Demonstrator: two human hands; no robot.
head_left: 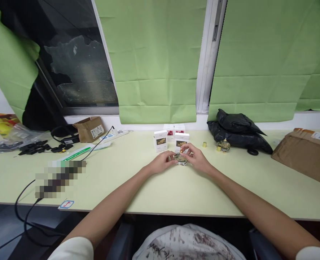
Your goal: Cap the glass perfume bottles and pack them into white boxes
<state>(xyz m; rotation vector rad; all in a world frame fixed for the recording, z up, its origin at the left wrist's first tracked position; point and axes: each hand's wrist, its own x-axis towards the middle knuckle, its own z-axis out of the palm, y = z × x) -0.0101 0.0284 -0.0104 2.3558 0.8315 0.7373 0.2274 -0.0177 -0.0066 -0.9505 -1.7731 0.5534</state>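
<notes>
A small round glass bottle (180, 159) with gold-coloured contents and a gold neck stands on the table between my hands. My left hand (163, 162) grips its left side, thumb at the front and fingers behind. From the right, my right hand (196, 158) has its fingers closed at the gold top (181, 151); whether this is a cap or the sprayer is too small to tell. Just behind stand two white boxes with dark pictures, the left box (160, 141) and the right box (182, 138), the latter partly hidden by my fingers.
Farther back are white boxes with red pictures (170, 130). To the right lie a loose gold cap (204, 144), another glass bottle (224, 145), black plastic bags (238, 131) and a large cardboard box (303, 155). An open carton (88, 130), cables and a power strip (119, 134) lie left.
</notes>
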